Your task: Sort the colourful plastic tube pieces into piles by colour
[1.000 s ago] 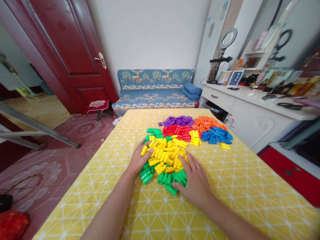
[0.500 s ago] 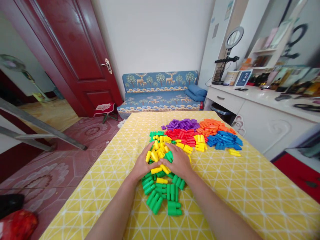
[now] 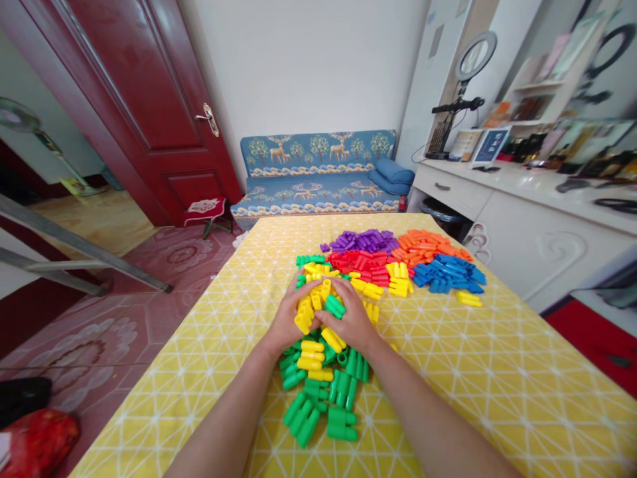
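Note:
My left hand (image 3: pixel 286 323) and my right hand (image 3: pixel 352 320) cup a heap of yellow plastic pieces (image 3: pixel 304 312) from both sides, fingers curled round it. A green piece (image 3: pixel 334 306) lies among the yellow ones, beside my right hand. Below my hands, green pieces (image 3: pixel 301 417) spread toward the near edge, with a few yellow pieces (image 3: pixel 311 356) on top. My fingertips are partly hidden behind the heap.
Beyond my hands on the yellow cloth-covered table (image 3: pixel 448 398) lie purple (image 3: pixel 365 240), red (image 3: pixel 361 265), orange (image 3: pixel 428 247) and blue (image 3: pixel 448 274) piles. More yellow pieces (image 3: pixel 399 279) lie to the right. A patterned sofa (image 3: pixel 318 192) stands behind.
The heap between my hands has shifted, and yellow pieces now lie lower over the green ones. My hands stay around the heap. The view has tilted slightly.

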A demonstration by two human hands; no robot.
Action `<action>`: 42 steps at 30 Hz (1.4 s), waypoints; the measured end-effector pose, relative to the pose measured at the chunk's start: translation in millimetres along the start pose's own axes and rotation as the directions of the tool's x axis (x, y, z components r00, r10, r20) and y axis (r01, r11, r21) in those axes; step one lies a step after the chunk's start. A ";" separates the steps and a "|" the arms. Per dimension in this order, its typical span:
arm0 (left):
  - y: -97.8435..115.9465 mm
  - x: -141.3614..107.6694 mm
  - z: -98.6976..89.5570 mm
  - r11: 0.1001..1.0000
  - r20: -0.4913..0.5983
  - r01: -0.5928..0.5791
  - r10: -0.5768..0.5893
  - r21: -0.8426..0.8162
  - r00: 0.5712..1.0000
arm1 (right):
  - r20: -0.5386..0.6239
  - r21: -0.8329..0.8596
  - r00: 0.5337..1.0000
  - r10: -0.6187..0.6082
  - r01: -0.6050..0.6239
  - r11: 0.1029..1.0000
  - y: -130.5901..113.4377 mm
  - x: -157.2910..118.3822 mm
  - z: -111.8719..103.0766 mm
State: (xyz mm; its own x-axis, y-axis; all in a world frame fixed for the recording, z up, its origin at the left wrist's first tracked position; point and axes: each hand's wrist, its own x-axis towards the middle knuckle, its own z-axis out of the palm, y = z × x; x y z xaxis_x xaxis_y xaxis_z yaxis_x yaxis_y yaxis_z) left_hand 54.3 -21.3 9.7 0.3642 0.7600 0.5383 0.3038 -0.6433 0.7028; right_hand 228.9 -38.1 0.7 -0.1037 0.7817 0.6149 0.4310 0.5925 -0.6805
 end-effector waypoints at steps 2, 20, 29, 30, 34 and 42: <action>1.3 0.0 0.8 0.999 -0.026 0.029 -0.030 -0.019 0.999 | -0.026 0.013 1.000 0.005 -0.005 1.000 -1.0 0.2 -0.4; 0.1 -2.1 0.1 0.995 -0.251 0.017 0.007 0.095 0.968 | -0.292 -0.007 0.956 -0.009 0.008 1.000 -17.4 -0.3 -11.2; -1.5 -2.5 -4.2 0.986 -0.333 0.119 -0.073 0.120 0.940 | -0.253 -0.019 0.967 0.024 -0.030 0.999 -21.5 -1.1 -14.4; -0.6 -2.4 -4.5 0.987 -0.323 0.107 -0.064 0.117 0.944 | -0.253 -0.041 0.967 0.021 -0.033 0.999 -20.3 -1.3 -14.3; -5.4 -2.8 -5.5 0.983 -0.315 0.132 -0.087 0.125 0.945 | -0.277 -0.203 0.959 0.065 -0.125 0.971 -10.3 -2.8 -12.6; -22.6 -4.4 -7.9 0.924 -0.122 0.334 -0.315 0.188 0.941 | -0.008 -0.456 0.977 0.214 -0.194 0.869 -1.8 -2.4 -8.0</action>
State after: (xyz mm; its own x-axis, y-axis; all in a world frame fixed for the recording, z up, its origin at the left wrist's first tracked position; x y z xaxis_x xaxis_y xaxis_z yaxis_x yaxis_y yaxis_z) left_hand 38.8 -9.3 -4.9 0.1392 0.9293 0.3420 0.5676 -0.3579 0.7414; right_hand 235.6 -42.6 3.7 -0.0023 0.8888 0.4582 0.8032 0.2746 -0.5287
